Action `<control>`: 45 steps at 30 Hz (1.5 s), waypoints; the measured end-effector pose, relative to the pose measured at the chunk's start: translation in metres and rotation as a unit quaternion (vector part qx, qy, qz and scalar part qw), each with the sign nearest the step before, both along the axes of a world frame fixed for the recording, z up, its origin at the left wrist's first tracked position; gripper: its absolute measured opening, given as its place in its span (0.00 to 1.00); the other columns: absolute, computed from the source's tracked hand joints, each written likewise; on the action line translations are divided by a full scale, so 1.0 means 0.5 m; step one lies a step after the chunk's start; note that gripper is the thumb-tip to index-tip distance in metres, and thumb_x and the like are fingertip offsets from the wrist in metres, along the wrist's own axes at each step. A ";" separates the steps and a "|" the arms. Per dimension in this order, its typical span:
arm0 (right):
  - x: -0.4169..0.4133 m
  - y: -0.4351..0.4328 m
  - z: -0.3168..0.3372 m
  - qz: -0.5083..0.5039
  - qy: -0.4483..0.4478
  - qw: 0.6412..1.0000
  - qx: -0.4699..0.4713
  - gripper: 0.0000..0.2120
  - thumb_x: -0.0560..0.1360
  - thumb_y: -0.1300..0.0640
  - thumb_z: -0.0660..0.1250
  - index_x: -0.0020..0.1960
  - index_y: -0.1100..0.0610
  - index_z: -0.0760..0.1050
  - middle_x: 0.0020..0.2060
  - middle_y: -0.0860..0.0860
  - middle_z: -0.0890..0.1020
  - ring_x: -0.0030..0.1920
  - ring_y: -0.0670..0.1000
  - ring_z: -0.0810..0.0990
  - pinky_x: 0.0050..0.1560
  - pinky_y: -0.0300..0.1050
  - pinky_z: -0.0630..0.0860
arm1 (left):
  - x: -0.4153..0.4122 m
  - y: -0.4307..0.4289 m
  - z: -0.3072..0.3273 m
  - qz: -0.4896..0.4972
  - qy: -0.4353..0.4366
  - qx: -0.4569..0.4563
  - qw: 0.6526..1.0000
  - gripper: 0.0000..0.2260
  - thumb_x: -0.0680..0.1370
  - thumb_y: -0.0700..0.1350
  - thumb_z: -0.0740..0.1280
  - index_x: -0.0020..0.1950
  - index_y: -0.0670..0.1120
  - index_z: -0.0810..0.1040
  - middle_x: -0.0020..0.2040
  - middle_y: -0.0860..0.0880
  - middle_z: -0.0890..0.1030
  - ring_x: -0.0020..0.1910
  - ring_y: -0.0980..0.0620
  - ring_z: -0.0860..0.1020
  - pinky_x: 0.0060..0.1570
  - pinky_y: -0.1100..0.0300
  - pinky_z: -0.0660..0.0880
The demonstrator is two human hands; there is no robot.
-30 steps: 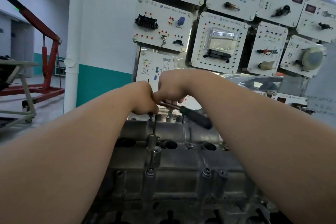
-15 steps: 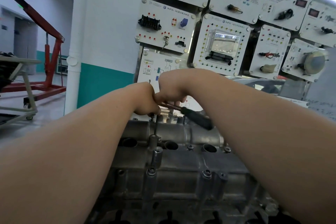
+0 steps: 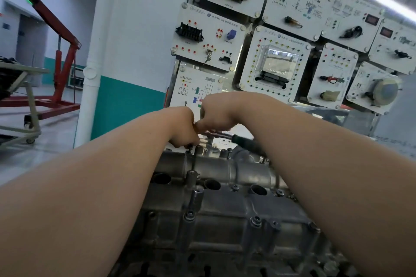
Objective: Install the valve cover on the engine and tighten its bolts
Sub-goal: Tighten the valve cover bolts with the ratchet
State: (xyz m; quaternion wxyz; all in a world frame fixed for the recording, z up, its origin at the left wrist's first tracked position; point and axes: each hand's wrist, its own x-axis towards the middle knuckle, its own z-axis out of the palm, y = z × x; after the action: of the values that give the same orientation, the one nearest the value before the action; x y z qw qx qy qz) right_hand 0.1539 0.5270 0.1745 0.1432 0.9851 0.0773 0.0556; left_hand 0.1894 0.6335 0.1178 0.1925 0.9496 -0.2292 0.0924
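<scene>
Both hands hardly shifted, left hand (image 3: 182, 128) curled over ratchet (image 3: 247, 144) head at far edge of cover (image 3: 213, 168), right hand (image 3: 216, 112) fingers clamped on shaft, handle pointing right along cover

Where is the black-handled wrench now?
The wrench sits centre in the head view, above the far edge of the valve cover, gripped by the right hand beside the left hand.

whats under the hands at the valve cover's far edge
A dark-handled tool gripped by the right hand, above far-edge bolts. The left hand hides its head.
</scene>
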 end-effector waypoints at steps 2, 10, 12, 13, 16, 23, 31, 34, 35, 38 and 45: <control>0.001 -0.004 0.003 0.015 -0.001 1.000 -0.003 0.14 0.76 0.46 0.66 0.43 0.56 0.82 0.38 0.49 0.84 0.39 0.49 0.81 0.35 0.41 0.70 | 0.001 0.000 -0.001 0.002 0.004 0.000 1.000 0.08 0.73 0.48 0.69 0.40 0.44 0.77 0.33 0.46 0.77 0.31 0.50 0.74 0.34 0.59 0.71; 0.010 0.015 -0.018 -0.058 0.024 0.995 0.076 0.16 0.78 0.53 0.58 0.36 0.61 0.74 0.25 0.53 0.81 0.26 0.50 0.82 0.29 0.40 0.75 | 0.002 -0.001 -0.003 0.007 -0.026 0.013 1.000 0.08 0.74 0.45 0.67 0.36 0.45 0.76 0.35 0.46 0.79 0.31 0.50 0.74 0.33 0.60 0.71; 0.004 0.010 -0.011 -0.035 0.017 0.997 0.062 0.16 0.77 0.52 0.62 0.35 0.59 0.75 0.28 0.52 0.82 0.30 0.50 0.82 0.32 0.41 0.78 | 0.001 0.000 -0.002 0.000 -0.014 0.000 1.000 0.09 0.73 0.49 0.68 0.36 0.45 0.78 0.34 0.47 0.80 0.30 0.50 0.74 0.32 0.60 0.70; 0.001 0.006 -0.006 -0.019 0.012 0.999 0.045 0.16 0.77 0.50 0.64 0.36 0.59 0.77 0.30 0.51 0.82 0.32 0.50 0.81 0.33 0.41 0.76 | 0.000 0.000 -0.002 -0.001 -0.011 -0.003 1.000 0.09 0.73 0.48 0.68 0.37 0.44 0.78 0.33 0.47 0.79 0.30 0.49 0.74 0.32 0.60 0.70; -0.005 -0.003 -0.002 0.018 0.004 1.000 -0.009 0.13 0.77 0.48 0.66 0.49 0.57 0.82 0.41 0.50 0.84 0.42 0.50 0.80 0.36 0.42 0.72 | 0.000 -0.001 -0.005 0.003 -0.004 -0.005 1.000 0.08 0.74 0.47 0.66 0.37 0.44 0.75 0.32 0.47 0.76 0.29 0.49 0.73 0.32 0.60 0.70; -0.003 0.009 -0.013 -0.036 0.033 0.998 0.046 0.18 0.78 0.51 0.59 0.34 0.58 0.74 0.21 0.48 0.79 0.29 0.48 0.82 0.30 0.39 0.72 | -0.002 -0.001 -0.005 -0.005 -0.016 0.011 1.000 0.09 0.74 0.49 0.66 0.39 0.44 0.77 0.36 0.46 0.78 0.32 0.49 0.74 0.34 0.59 0.71; -0.004 -0.007 0.001 0.023 0.007 0.999 -0.025 0.13 0.77 0.46 0.65 0.51 0.55 0.82 0.45 0.50 0.84 0.47 0.51 0.81 0.43 0.44 0.75 | -0.001 0.001 -0.002 -0.004 0.007 0.001 1.000 0.07 0.73 0.47 0.68 0.40 0.44 0.77 0.37 0.46 0.82 0.32 0.51 0.77 0.35 0.60 0.74; -0.005 -0.006 -0.007 0.011 0.019 1.000 0.019 0.13 0.77 0.49 0.64 0.46 0.56 0.82 0.38 0.49 0.86 0.41 0.49 0.84 0.44 0.43 0.78 | 0.001 -0.002 -0.005 -0.005 0.009 -0.007 1.000 0.07 0.74 0.46 0.66 0.41 0.43 0.77 0.39 0.44 0.82 0.32 0.50 0.77 0.36 0.59 0.73; -0.005 -0.004 -0.010 -0.002 0.024 0.999 0.033 0.15 0.77 0.49 0.63 0.42 0.58 0.81 0.34 0.49 0.86 0.37 0.49 0.84 0.41 0.42 0.79 | 0.001 -0.003 -0.006 -0.005 0.005 -0.003 1.000 0.08 0.74 0.47 0.66 0.42 0.43 0.78 0.39 0.44 0.81 0.33 0.49 0.76 0.36 0.59 0.73; -0.001 0.006 -0.020 -0.034 0.028 0.997 0.062 0.18 0.77 0.51 0.59 0.35 0.60 0.77 0.23 0.50 0.82 0.28 0.49 0.83 0.30 0.40 0.75 | -0.001 -0.002 -0.006 0.001 -0.022 0.015 1.000 0.08 0.74 0.49 0.67 0.38 0.45 0.77 0.38 0.45 0.79 0.34 0.49 0.74 0.37 0.58 0.71; -0.001 -0.010 -0.004 0.049 -0.018 0.998 -0.027 0.14 0.76 0.46 0.66 0.52 0.55 0.82 0.45 0.50 0.83 0.45 0.50 0.79 0.37 0.42 0.70 | -0.001 0.001 -0.003 0.001 -0.011 0.018 1.000 0.08 0.74 0.46 0.67 0.36 0.44 0.75 0.32 0.47 0.75 0.30 0.51 0.72 0.31 0.60 0.68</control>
State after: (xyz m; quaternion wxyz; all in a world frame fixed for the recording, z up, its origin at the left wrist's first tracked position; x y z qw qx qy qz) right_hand 0.1534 0.5221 0.1724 0.1680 0.9748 0.1242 0.0782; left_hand 0.1888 0.6338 0.1161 0.1730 0.9520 -0.2324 0.0987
